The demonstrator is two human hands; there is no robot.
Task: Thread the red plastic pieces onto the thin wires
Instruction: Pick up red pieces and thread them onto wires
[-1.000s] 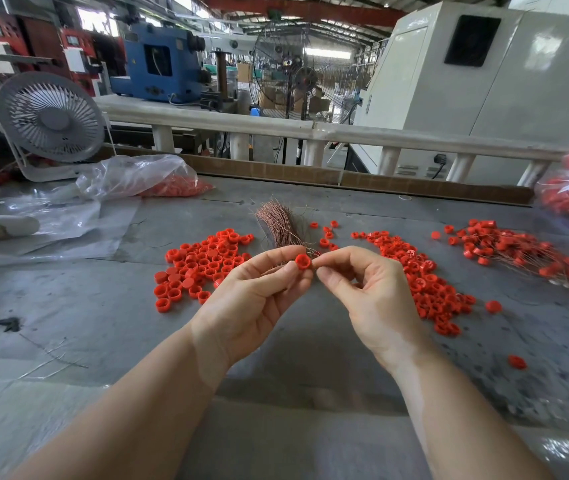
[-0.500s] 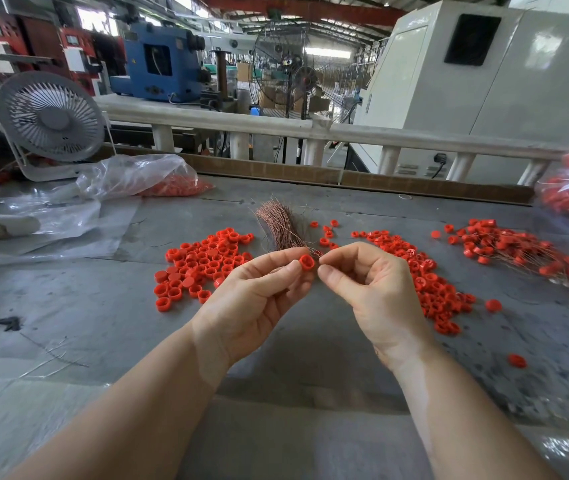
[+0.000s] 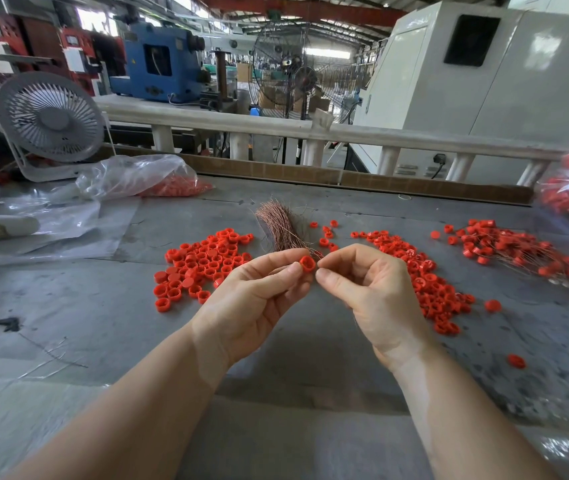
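Left hand (image 3: 255, 299) pinching one red plastic piece (image 3: 307, 263) at fingertips, right hand (image 3: 369, 292) pinched shut just beside it, presumably on a thin wire too fine to see. Light, rigid, probably slippery: best gripped by the rim, hole facing right.

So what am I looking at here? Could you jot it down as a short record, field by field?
place: grey worktable in a factory hall
left hand: pinches one red cap at its fingertips
right hand: fingertips pinched beside the cap; any wire in them is too thin to see
wire bundle: lies just behind the hands
loose caps: heap to the left, another heap to the right
finished pile: caps with wires, far right
also there: small fan, plastic bag
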